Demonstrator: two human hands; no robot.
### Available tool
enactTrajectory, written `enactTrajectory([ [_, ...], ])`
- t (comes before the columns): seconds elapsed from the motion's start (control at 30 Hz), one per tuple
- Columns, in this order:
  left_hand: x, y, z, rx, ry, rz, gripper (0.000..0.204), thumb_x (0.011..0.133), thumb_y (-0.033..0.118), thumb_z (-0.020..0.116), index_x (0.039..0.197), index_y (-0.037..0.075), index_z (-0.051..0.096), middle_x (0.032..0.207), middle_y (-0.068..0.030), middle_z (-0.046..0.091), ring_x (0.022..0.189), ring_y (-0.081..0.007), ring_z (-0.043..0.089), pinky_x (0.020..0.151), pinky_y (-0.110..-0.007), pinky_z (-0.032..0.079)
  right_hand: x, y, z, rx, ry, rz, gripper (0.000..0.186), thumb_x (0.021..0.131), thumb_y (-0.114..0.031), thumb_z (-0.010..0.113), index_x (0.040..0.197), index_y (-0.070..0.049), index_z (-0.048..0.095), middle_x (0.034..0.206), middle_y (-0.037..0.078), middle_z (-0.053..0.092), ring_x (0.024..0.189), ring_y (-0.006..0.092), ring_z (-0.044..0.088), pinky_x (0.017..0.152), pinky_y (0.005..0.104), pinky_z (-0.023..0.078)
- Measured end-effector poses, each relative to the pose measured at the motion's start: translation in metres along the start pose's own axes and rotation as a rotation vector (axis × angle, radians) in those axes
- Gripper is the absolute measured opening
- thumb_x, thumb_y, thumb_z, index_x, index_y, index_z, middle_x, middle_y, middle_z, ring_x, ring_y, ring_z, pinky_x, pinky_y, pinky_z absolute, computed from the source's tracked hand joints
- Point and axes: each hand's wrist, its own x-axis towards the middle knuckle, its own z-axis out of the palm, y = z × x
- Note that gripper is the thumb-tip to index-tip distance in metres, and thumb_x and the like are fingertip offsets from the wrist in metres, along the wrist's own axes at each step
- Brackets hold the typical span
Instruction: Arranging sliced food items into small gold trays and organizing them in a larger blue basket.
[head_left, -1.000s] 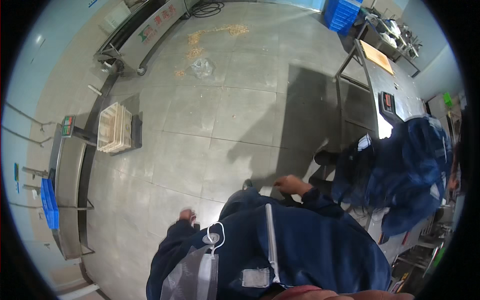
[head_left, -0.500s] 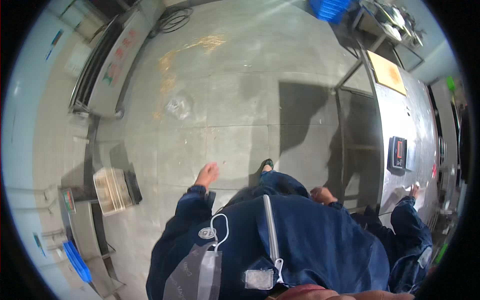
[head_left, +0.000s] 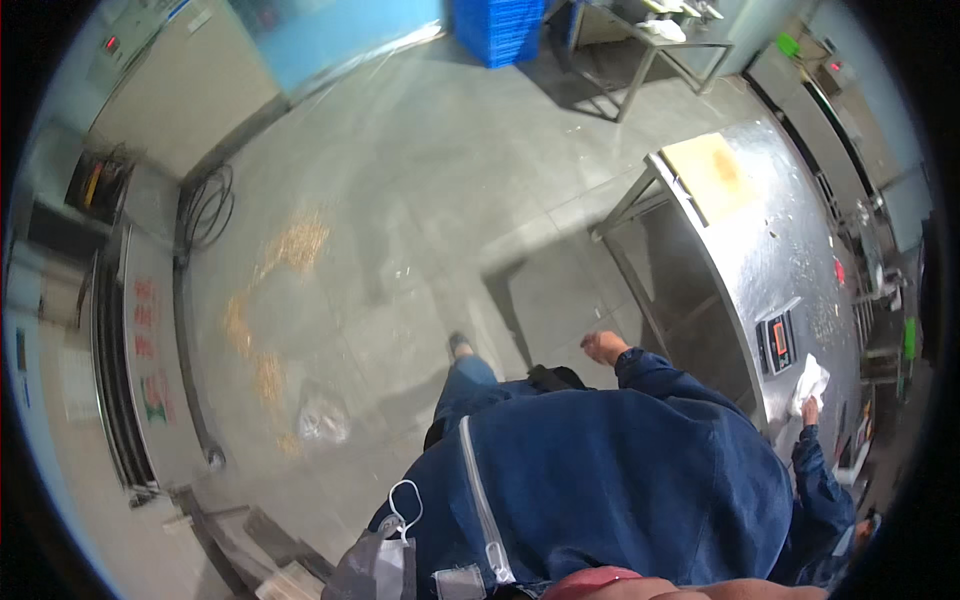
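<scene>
Steel worktop [head_left: 770, 260], right of the walking person, standing on the tiled floor [head_left: 400, 230].
Worktop: heavy, rigid, slick sheet metal on open legs; judged best gripped at the rolled edge or a leg. On it: tan cutting board [head_left: 712, 172], small scale [head_left: 778, 342], white cloth [head_left: 812, 380] under a co-worker's hand [head_left: 808, 410]. Right hand [head_left: 605, 347]: near the worktop's frame, holding nothing visible; fingers apart or together, cannot tell. Left hand: out of view.

You are standing in a commercial food-prep kitchen or processing room. A long stainless steel bench [head_left: 770, 240] carries a wooden cutting board [head_left: 712, 172] and a small digital scale [head_left: 778, 342]. Grey floor tiles [head_left: 420, 230] show scattered food scraps [head_left: 290, 250], and blue plastic crates [head_left: 497, 28] sit by the wall.
</scene>
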Motion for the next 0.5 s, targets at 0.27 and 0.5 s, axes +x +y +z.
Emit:
enactTrajectory([
  [0.27, 0.318, 0.156, -0.423, -1.019, 0.208, -0.104, 0.012, 0.086, 0.015, 0.055, 0.095, 0.007, 0.056, 0.073, -0.0048, 0.057, 0.058, -0.0174, 0.055, 0.049, -0.031, 0.046, 0.093, -0.05, -0.056, 0.047, 0.028, 0.108, 0.034, 0.082, -0.025, 0.048, 0.109, -0.015, 0.066, 0.1, 0.014, 0.067, 0.097, 0.0325, 0.062, 0.084, 0.0411, 0.049],
  [0.5, 0.423, 0.323, -0.662, -1.166, 0.308, 0.271, 0.019, 0.09, 0.012, 0.054, 0.108, 0.007, 0.054, 0.093, -0.0055, 0.059, 0.078, -0.0157, 0.058, 0.07, -0.029, 0.05, 0.215, -0.054, -0.065, 0.011, -0.196, 0.034, 0.03, 0.079, -0.029, 0.053, 0.095, -0.011, 0.07, 0.097, 0.013, 0.068, 0.092, 0.033, 0.063, 0.079, 0.0406, 0.049],
])
